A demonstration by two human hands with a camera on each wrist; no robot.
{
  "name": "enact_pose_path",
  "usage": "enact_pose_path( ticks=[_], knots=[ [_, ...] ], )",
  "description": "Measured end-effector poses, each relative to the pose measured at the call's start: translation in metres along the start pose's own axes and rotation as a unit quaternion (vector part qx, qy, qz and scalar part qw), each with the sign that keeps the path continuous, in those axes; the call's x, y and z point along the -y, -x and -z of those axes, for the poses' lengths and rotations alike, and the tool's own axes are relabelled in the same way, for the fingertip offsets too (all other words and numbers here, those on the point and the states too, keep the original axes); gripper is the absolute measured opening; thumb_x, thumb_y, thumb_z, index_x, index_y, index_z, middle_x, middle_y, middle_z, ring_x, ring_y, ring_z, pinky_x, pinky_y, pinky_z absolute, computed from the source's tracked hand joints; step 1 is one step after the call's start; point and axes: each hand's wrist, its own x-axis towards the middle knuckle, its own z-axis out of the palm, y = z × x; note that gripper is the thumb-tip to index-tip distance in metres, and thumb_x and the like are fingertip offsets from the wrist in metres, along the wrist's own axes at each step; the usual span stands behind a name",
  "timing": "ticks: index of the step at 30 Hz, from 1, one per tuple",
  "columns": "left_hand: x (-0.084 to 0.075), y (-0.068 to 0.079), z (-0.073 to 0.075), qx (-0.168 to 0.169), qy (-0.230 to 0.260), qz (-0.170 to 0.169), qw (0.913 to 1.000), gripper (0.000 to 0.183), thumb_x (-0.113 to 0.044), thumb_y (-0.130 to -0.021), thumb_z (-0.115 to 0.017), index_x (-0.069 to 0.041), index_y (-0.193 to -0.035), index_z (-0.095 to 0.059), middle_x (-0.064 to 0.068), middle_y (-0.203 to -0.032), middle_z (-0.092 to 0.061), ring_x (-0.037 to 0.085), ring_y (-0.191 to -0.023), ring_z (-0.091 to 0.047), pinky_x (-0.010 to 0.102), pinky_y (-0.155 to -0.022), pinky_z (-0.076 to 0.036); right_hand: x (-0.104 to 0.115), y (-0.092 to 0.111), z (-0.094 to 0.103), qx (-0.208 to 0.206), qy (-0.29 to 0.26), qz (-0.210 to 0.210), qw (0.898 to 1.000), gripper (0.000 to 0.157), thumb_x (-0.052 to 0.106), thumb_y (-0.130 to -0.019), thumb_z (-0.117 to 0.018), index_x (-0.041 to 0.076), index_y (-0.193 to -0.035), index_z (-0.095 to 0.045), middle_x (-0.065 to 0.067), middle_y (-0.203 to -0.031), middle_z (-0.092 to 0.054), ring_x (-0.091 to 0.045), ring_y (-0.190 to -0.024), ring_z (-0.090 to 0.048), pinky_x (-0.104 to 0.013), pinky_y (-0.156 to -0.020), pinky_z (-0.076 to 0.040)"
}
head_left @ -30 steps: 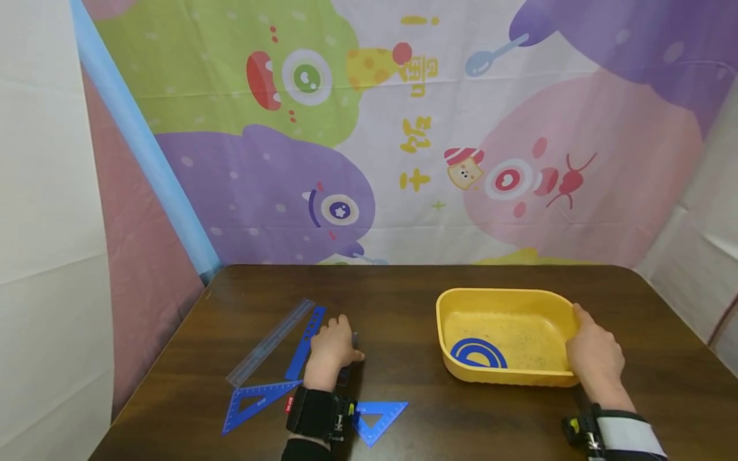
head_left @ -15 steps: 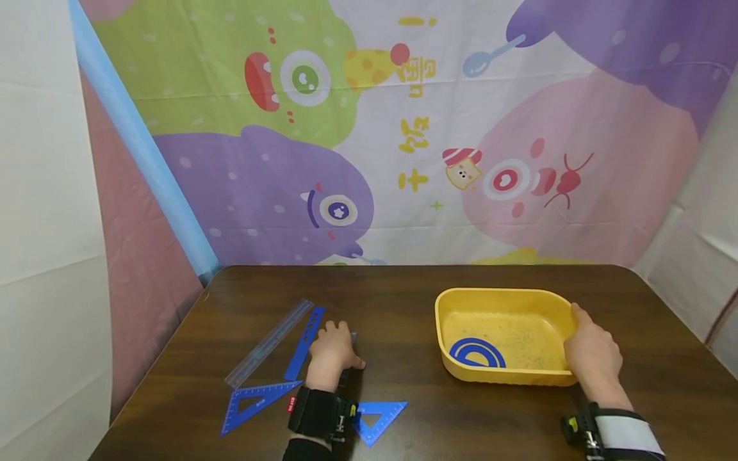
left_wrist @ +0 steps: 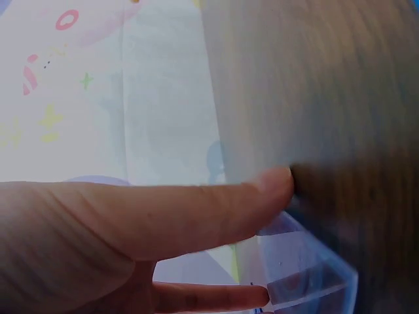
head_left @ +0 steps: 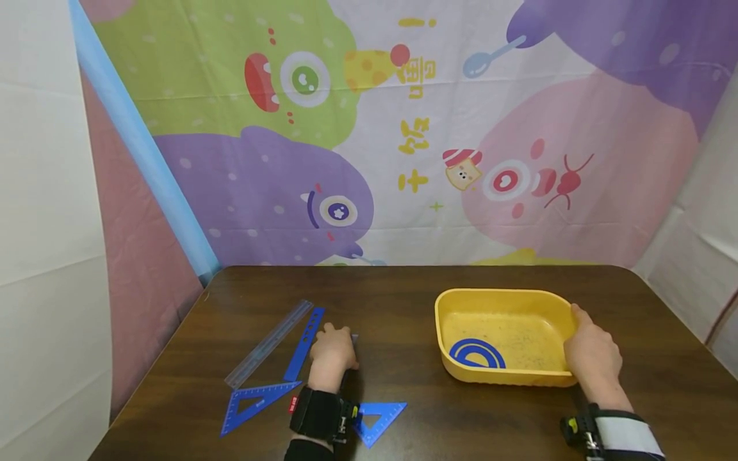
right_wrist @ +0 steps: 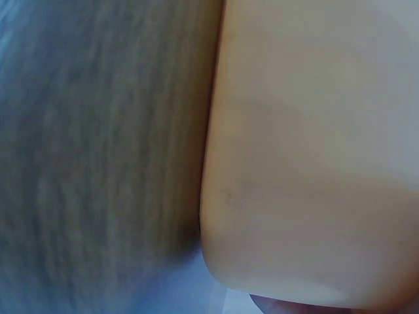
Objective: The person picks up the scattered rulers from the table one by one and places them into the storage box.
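My left hand (head_left: 333, 349) is over a short clear ruler (head_left: 355, 337), mostly hidden under it, with one end showing past the knuckles. In the left wrist view, thumb and a finger pinch this clear plastic (left_wrist: 308, 268) from two sides. Left of that hand lie a blue ruler with holes (head_left: 304, 344) and a longer clear ruler (head_left: 269, 344). My right hand (head_left: 594, 352) grips the right rim of a yellow basin (head_left: 507, 378). A blue protractor (head_left: 476, 342) rests inside, at the basin's near left. The basin's wall (right_wrist: 301, 163) fills much of the right wrist view.
Two blue set squares lie on the brown table (head_left: 398, 294): a longer set square (head_left: 230, 415) at the left, and a smaller set square (head_left: 380, 408) beside the left wrist strap. A printed cloth (head_left: 403, 224) hangs behind the table's far edge.
My left thumb has drawn in towards the fingers at the short clear ruler, and that hand has shifted slightly nearer. The right hand and the basin stay in place.
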Motion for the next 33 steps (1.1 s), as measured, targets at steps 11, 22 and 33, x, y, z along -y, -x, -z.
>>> enact_pose_path(
  ticks=[11, 22, 33],
  knots=[
    [0.0014, -0.0011, -0.0016, -0.004, 0.002, -0.004, 1.0000, 0.055, -0.011, -0.068, -0.078, -0.007, -0.118, -0.056, 0.023, -0.115, -0.042, 0.040, -0.104, -0.045, 0.049, -0.067, -0.048, -0.0002, -0.0005, 0.0002, 0.001, 0.005, -0.001, 1.000, 0.058, 0.002, -0.091, -0.039, 0.001, -0.144, -0.014, -0.037, -0.121, -0.040, -0.033, -0.067, -0.046, -0.039, -0.060, -0.040],
    [0.0072, 0.0017, 0.0019, -0.016, 0.016, -0.049, 0.9985, 0.053, -0.009, -0.068, -0.074, -0.005, -0.118, -0.055, 0.027, -0.111, -0.044, 0.045, -0.098, -0.047, 0.050, -0.070, -0.047, -0.0009, -0.0011, -0.0008, 0.004, 0.006, -0.005, 1.000, 0.059, 0.002, -0.090, -0.038, 0.001, -0.144, -0.014, -0.038, -0.122, -0.039, -0.032, -0.067, -0.046, -0.037, -0.058, -0.039],
    [0.0096, 0.0005, 0.0045, -0.024, 0.027, -0.057, 0.9977, 0.059, -0.013, -0.068, -0.075, -0.008, -0.121, -0.052, 0.029, -0.113, -0.047, 0.049, -0.093, -0.051, 0.053, -0.068, -0.047, -0.0024, -0.0011, -0.0005, -0.001, 0.005, 0.007, 1.000, 0.058, 0.002, -0.091, -0.037, 0.001, -0.144, -0.014, -0.037, -0.123, -0.039, -0.034, -0.069, -0.046, -0.041, -0.061, -0.040]
  ],
)
